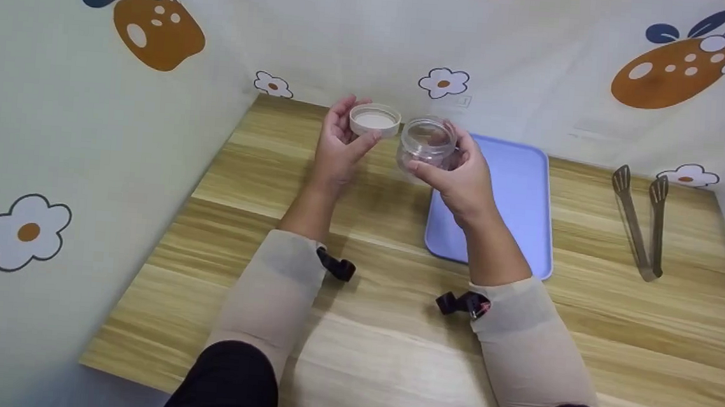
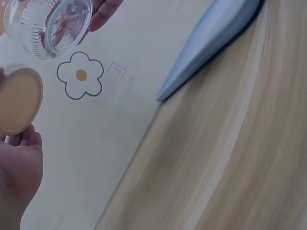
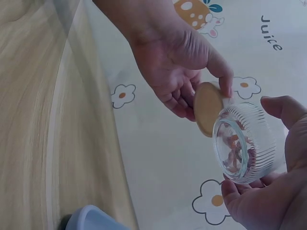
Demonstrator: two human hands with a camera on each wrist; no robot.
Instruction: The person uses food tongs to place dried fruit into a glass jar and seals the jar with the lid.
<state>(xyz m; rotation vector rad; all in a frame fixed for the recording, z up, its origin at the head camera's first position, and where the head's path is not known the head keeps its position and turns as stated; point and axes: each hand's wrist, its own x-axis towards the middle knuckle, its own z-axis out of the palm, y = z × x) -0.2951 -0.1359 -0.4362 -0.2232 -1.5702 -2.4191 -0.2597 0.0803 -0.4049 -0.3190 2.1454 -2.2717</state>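
Observation:
My left hand (image 1: 339, 147) holds a round lid (image 1: 375, 120) by its rim, between thumb and fingers, with its hollow side up. In the right wrist view the lid's flat tan face (image 3: 208, 109) shows. Beside it, my right hand (image 1: 466, 179) grips a clear ribbed glass jar (image 1: 427, 145) around its side. The jar's mouth is uncovered and faces up. Both things are held up above the table, and lid and jar are slightly apart in the head view. The right hand's fingers are partly hidden behind the jar.
A blue tray (image 1: 516, 201) lies on the wooden table (image 1: 379, 332), partly under the right hand and forearm. Metal tongs (image 1: 638, 229) with slotted ends lie at the right. A patterned wall covering (image 1: 361, 44) rises behind the table's far edge.

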